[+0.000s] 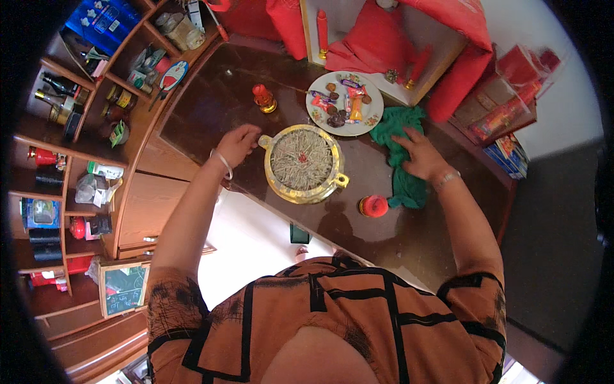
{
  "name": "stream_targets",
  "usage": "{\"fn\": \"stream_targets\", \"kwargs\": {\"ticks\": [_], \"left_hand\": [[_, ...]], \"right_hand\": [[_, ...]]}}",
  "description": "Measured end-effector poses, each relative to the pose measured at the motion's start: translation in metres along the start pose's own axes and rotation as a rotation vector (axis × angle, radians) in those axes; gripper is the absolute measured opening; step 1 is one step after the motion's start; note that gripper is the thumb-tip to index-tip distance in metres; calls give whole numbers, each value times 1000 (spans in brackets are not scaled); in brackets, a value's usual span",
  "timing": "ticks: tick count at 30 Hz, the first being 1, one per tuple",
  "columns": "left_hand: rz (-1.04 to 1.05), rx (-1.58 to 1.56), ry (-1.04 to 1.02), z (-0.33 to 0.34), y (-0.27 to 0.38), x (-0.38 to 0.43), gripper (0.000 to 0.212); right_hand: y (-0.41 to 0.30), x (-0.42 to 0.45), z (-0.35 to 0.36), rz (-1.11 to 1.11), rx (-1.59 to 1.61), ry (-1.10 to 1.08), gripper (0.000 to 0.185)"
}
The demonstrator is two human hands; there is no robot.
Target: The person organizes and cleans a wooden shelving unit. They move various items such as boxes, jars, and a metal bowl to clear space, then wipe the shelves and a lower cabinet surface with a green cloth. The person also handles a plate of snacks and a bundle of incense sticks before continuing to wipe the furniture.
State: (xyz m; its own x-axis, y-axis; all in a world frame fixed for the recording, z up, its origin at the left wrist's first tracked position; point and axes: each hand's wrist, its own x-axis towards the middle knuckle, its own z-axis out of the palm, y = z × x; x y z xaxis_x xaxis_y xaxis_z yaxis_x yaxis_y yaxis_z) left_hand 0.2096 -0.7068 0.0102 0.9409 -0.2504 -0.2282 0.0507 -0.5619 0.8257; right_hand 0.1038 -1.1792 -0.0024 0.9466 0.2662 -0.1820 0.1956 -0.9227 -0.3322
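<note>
My left hand (238, 146) is beside the left handle of a brass incense burner (303, 163), its fingers curled; whether they touch the handle is unclear. Short incense stubs fill the burner. My right hand (418, 152) rests with spread fingers on a crumpled green cloth (407, 185), right of the burner. Behind the burner, a floral white plate (319, 115) bears wrapped sweets and dried fruit. One red candle (264, 97) in a gold-coloured holder stands at the back left; another red candle (373, 206) is at the front right of the burner.
A box-like shrine (431, 81) draped in red cloth, with red candles, stands at the back. Shelves (67, 204) with bottles, jars and packets line the left. Red boxes (508, 101) and booklets (507, 156) lie at the right. The dark tabletop's edge (288, 218) runs diagonally before me.
</note>
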Motion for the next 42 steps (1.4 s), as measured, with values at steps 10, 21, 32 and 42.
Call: {"fn": "stream_targets", "kwargs": {"ticks": [10,21,32,42], "left_hand": [[-373,-197,-498,62,47,137,33],[-485,-370,-548,84,58,150,33],[-314,-605,-642,86,49,149,39],[-170,-811,-549,26,80,106,39]], "right_hand": [[16,-14,-22,12,-12,-77,85],[26,34,-23,-53,30,-98,87],[24,47,-21,-72,24,-96,82],[12,112,-19,-324,21,-45,76]]}}
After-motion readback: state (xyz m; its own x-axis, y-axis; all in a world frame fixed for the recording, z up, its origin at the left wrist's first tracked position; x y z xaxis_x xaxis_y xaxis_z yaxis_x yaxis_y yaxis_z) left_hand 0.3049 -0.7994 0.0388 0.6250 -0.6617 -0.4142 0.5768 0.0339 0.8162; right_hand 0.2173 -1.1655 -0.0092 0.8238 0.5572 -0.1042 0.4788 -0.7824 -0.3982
